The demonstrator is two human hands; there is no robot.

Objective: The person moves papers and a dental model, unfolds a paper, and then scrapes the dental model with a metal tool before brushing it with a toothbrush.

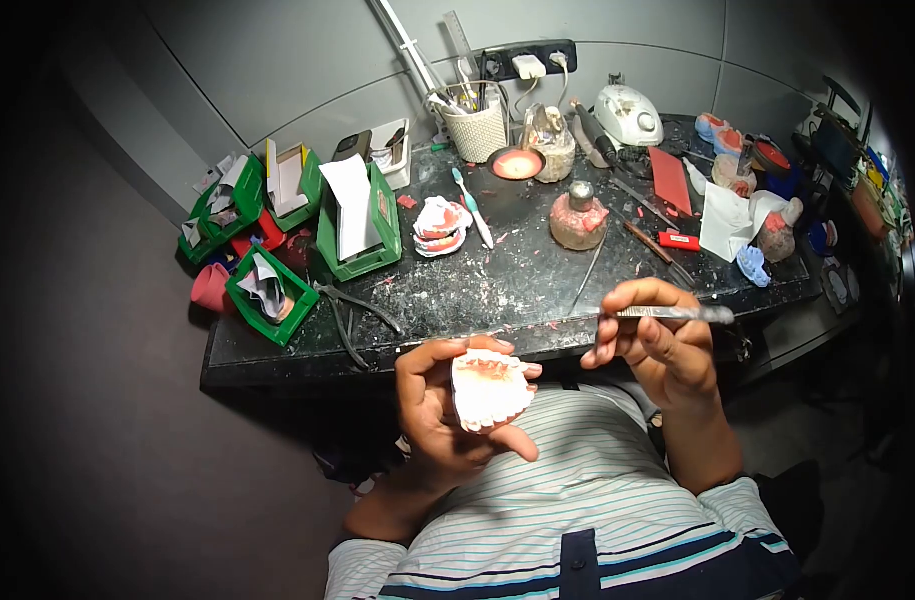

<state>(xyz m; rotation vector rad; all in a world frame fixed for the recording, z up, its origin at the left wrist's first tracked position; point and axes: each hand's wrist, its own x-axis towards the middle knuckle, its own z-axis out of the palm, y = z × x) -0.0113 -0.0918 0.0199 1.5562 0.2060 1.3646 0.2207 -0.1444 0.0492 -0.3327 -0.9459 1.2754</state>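
Cradled in my left hand [425, 425] is a whitish dental cast [492, 398], its row of teeth along the edge and reddish material by the upper teeth. The fingers wrap behind it, and the thumb reaches along its lower side. My right hand [680, 360], a little higher and to the right, pinches a slim metal hand tool [674, 314] with a ridged grip, lying almost level. Cast and tool are well apart. Both hands are in front of the bench's near edge. On the bench beyond stands another cast [440, 226] with red gums.
Pliers [352, 318] and green bins [359, 225] occupy the left of the dark bench [447, 300]. A toothbrush [472, 208], a metal-capped burner [579, 216], a red lighter [678, 241] and a wax-handled knife [657, 252] lie farther back. Pink wax sheet [669, 180] sits right.
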